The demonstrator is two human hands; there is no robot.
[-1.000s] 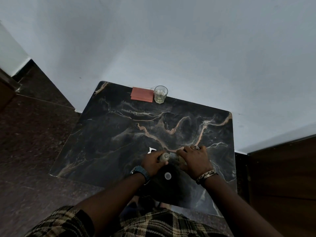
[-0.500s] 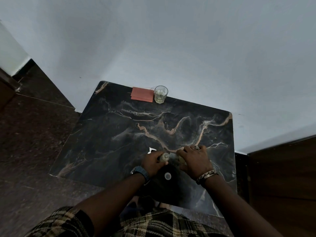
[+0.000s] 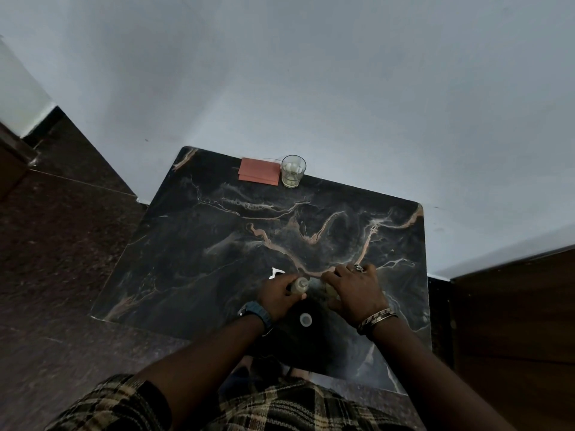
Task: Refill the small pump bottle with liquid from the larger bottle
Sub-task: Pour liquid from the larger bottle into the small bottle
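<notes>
On dark marble table [image 3: 193, 244]: left hand [image 3: 278, 296] fingers clamp small bottle [image 3: 299, 286]; right hand [image 3: 354, 292] fingers clamp larger bottle [image 3: 323, 286]; labels unreadable.

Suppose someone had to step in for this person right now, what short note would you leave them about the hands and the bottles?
Left hand: wrapped around the small bottle, its top open.
Right hand: closed on the larger bottle, mostly hidden under the fingers, right beside the small one.
A white cap lies on the table near the wrists; a white piece, perhaps the pump, lies left of the hands.
Done: small bottle opened. Whether liquid is flowing cannot be told.
Left: finish filling, refit the tops.
</notes>
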